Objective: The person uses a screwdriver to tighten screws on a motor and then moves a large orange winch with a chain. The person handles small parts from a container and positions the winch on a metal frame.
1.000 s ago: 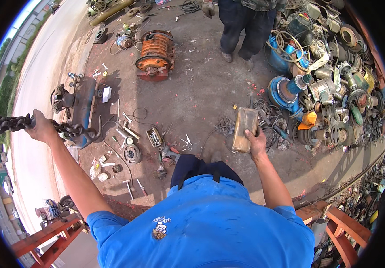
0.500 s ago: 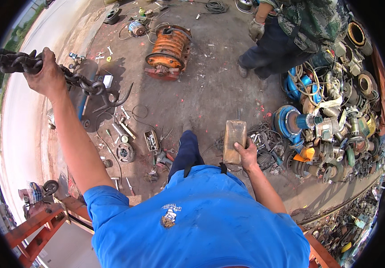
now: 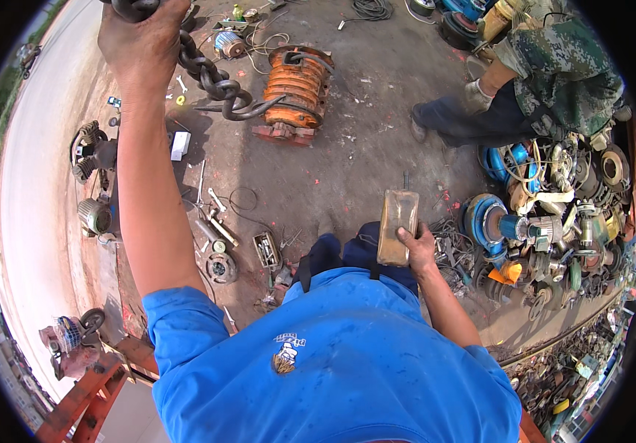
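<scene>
My raised left hand (image 3: 144, 55) is closed round a heavy dark chain (image 3: 207, 72) at the upper left. The chain slants down to the right and ends in hooks (image 3: 243, 114). These overlap the near end of a ribbed orange electric motor (image 3: 296, 88) lying on the ground; whether they touch it I cannot tell. In front of my waist my right hand (image 3: 421, 251) grips a dusty brown rectangular box (image 3: 398, 225), thumb on top and fingers hidden beneath. A short stub juts from the box's far end.
A co-worker in a camouflage jacket (image 3: 569, 81) bends at the upper right, one gloved hand low. Piled motors and a blue pump (image 3: 486, 221) line the right side. Wrenches, a toolbox (image 3: 267, 251) and cables lie left of my legs. A red frame (image 3: 104, 395) stands lower left.
My left hand has moved right and farther up with the chain, bringing the hooks over to the orange motor. The box stays in my right hand. The co-worker has shifted right and bent lower.
</scene>
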A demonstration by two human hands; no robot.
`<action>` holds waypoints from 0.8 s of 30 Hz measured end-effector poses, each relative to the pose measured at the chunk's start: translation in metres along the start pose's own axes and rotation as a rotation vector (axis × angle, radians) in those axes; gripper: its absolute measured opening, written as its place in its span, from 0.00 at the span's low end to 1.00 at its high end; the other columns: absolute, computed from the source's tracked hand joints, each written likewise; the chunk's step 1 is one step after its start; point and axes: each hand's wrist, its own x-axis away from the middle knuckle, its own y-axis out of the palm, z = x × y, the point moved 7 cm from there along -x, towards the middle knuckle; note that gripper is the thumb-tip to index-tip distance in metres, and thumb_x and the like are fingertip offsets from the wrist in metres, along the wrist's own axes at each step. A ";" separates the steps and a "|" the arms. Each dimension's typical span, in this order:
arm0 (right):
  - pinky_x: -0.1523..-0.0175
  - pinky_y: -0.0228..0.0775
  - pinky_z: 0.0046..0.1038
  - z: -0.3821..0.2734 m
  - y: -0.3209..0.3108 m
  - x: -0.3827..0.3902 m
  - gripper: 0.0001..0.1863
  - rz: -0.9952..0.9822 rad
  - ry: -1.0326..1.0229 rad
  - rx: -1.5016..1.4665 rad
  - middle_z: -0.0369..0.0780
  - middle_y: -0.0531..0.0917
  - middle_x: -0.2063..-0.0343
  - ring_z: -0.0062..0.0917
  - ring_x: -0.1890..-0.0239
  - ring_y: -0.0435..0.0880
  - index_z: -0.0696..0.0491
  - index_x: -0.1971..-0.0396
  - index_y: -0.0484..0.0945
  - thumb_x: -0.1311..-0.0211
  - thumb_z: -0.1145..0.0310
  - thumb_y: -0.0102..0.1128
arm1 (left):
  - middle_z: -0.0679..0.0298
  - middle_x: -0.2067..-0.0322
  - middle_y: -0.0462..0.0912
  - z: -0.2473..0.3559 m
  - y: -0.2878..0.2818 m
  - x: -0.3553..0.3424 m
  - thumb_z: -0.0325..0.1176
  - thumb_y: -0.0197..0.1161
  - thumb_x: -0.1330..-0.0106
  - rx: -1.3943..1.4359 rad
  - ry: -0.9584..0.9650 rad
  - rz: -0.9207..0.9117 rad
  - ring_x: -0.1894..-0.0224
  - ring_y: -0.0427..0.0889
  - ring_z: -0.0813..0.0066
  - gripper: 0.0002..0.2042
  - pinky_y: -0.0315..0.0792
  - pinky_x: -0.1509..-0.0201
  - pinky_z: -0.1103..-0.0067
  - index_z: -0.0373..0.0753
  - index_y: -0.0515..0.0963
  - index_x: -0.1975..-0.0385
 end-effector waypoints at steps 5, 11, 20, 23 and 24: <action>0.50 0.70 0.29 -0.025 0.047 -0.051 0.33 -0.056 0.006 0.046 0.47 0.79 0.57 0.29 0.55 0.78 0.66 0.49 0.67 0.49 0.61 0.68 | 0.71 0.77 0.72 -0.034 0.052 -0.057 0.28 0.68 0.49 0.107 -0.181 -0.237 0.78 0.72 0.84 0.19 0.68 0.75 0.85 0.34 0.73 0.57; 0.49 0.71 0.29 -0.069 0.115 -0.127 0.33 -0.130 0.047 -0.003 0.48 0.78 0.56 0.30 0.55 0.78 0.67 0.48 0.66 0.50 0.63 0.68 | 0.70 0.76 0.74 -0.068 0.110 -0.116 0.27 0.66 0.50 0.167 -0.135 -0.394 0.76 0.73 0.82 0.19 0.69 0.73 0.83 0.34 0.73 0.57; 0.53 0.74 0.30 -0.136 0.186 -0.291 0.29 -0.129 0.125 -0.166 0.49 0.78 0.57 0.31 0.58 0.80 0.68 0.49 0.66 0.48 0.68 0.65 | 0.68 0.75 0.75 -0.141 0.190 -0.210 0.26 0.65 0.53 0.234 -0.200 -0.487 0.75 0.74 0.81 0.22 0.70 0.72 0.83 0.32 0.69 0.56; 0.53 0.73 0.30 -0.169 0.214 -0.341 0.28 -0.121 0.144 -0.192 0.49 0.78 0.58 0.31 0.58 0.80 0.67 0.49 0.66 0.47 0.69 0.64 | 0.67 0.75 0.76 -0.162 0.213 -0.247 0.25 0.63 0.51 0.244 -0.149 -0.567 0.74 0.75 0.81 0.21 0.72 0.70 0.82 0.32 0.68 0.55; 0.53 0.73 0.30 -0.180 0.222 -0.356 0.28 -0.106 0.133 -0.198 0.48 0.78 0.58 0.31 0.58 0.80 0.67 0.49 0.66 0.46 0.69 0.64 | 0.67 0.74 0.77 -0.167 0.222 -0.261 0.25 0.62 0.51 0.227 -0.128 -0.581 0.74 0.75 0.81 0.21 0.72 0.69 0.82 0.32 0.69 0.55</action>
